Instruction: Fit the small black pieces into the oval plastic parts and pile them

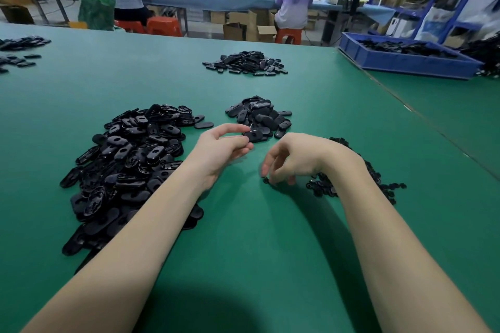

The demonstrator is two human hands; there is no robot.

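Two hands were at work over the green table (243, 238) at mid-frame. My left hand (220, 150) pinched one oval plastic part (255, 134) by its near end, at the edge of the small finished pile (259, 116). My right hand (292, 158) curled down, fingertips (266, 170) nipping a small black piece (266, 180) on the mat, beside the heap of small pieces (351, 170) at right. Unfitted ovals (130, 159) lay heaped at left. I judged both parts light, rigid and slick; best pinched by the edges.
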